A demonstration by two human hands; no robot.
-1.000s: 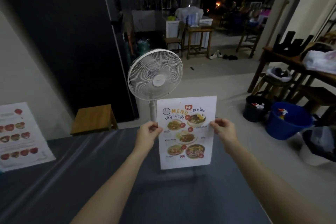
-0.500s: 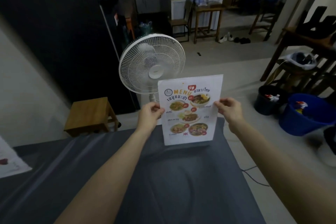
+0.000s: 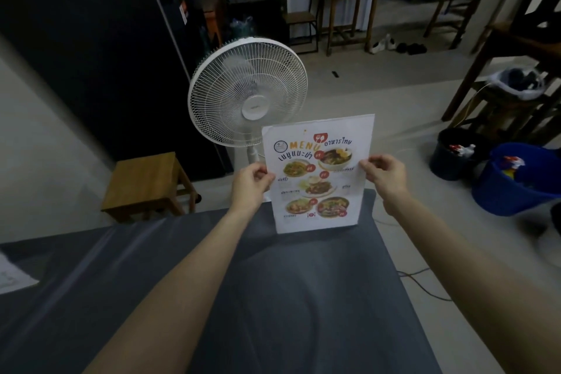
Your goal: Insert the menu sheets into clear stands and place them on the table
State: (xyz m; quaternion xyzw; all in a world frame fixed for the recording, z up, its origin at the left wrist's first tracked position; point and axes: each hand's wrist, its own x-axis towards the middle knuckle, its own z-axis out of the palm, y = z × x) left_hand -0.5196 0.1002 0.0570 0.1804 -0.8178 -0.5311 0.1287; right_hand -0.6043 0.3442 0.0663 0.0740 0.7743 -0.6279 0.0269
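Note:
A menu sheet in its clear stand (image 3: pixel 318 173) is upright at the far right corner of the table covered in grey cloth (image 3: pixel 273 297), its base touching the cloth. The sheet shows food pictures and the word MENU. My left hand (image 3: pixel 250 182) pinches its left edge and my right hand (image 3: pixel 384 173) pinches its right edge, both at mid height. Another menu sheet's corner (image 3: pixel 12 276) lies flat at the table's left edge, mostly out of frame.
A white standing fan (image 3: pixel 247 94) stands just behind the table. A small wooden stool (image 3: pixel 145 185) sits to its left. On the floor at the right are a black bucket (image 3: pixel 449 155), a blue tub (image 3: pixel 516 182) and a cable (image 3: pixel 425 288).
The view has tilted down and to the right, so the flat menu at the left has nearly left the frame. The stand has shifted toward the table's far right corner with both hands on it.

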